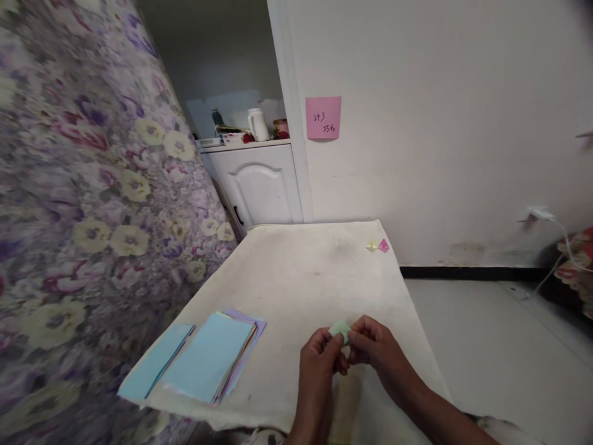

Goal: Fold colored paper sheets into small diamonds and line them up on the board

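Note:
A small piece of folded light green paper [340, 329] is pinched between my two hands, just above the front right part of the table. My left hand [320, 353] grips its left and lower side, thumb on top. My right hand [372, 341] holds the right edge between thumb and fingers. The undersides of the fingers and the paper's lower part are hidden. Near the table's far right corner lie two small folded paper pieces, one yellow-green [372, 247] and one pink [383, 245].
A cream cloth covers the table [296, 272]. At its front left are a stack of coloured paper [210, 355] and a narrower blue-topped stack [157, 358]. A floral curtain [92, 204] hangs left. Behind stand a white cabinet [259, 185] and a wall bearing a pink note [323, 117].

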{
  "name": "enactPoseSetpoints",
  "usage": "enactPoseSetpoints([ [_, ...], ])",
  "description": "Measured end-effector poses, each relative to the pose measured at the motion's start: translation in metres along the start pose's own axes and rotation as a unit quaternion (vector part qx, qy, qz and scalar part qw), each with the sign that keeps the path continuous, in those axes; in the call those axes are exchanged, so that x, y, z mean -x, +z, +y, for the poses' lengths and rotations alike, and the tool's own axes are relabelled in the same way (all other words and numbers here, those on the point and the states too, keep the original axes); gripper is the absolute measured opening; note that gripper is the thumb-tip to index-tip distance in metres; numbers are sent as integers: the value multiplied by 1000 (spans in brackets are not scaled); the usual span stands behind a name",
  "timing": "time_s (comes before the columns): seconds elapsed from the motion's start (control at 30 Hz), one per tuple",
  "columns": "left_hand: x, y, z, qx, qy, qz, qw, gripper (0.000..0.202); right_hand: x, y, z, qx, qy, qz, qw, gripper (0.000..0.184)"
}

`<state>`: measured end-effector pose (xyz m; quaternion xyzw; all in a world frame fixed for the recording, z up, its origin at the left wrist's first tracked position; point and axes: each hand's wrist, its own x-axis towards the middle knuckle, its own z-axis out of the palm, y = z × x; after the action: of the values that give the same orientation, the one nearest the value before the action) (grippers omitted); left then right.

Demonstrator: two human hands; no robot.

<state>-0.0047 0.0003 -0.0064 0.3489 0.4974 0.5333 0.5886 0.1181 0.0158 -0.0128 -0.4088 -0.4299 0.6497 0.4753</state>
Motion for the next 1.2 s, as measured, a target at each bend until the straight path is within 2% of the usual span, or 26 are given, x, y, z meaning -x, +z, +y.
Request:
enactPoseSetpoints([
  [0.1, -2, -1, 0, -8, -1, -11, 1000, 22, -2, -3, -4, 58, 6, 5, 998, 21],
  [0.2, -3, -2, 1, -39, -9, -25, 999, 22, -5, -8, -14, 103, -22, 7, 994, 21],
  [0.33, -1, 0, 2, -73, -7, -47, 996, 21, -6, -11, -22, 102, -34, 5, 994, 22],
  [0.63, 4, 1, 7, -63, 12, -94, 993, 17, -3, -12, -24, -44, 68, -46, 996, 22],
  [0.87, 6, 1, 10, 20, 6, -110, 994, 15, -2, -12, -21, -134, 116, -88, 980, 23],
  [1.03, 8, 3, 12, 73, 19, -103, 992, 14, 3, -1, -19, -202, 126, -128, 963, 22],
  [1.2, 10, 2, 15, 111, 12, -82, 990, 15, 8, 10, -17, -236, 118, -102, 959, 24],
])
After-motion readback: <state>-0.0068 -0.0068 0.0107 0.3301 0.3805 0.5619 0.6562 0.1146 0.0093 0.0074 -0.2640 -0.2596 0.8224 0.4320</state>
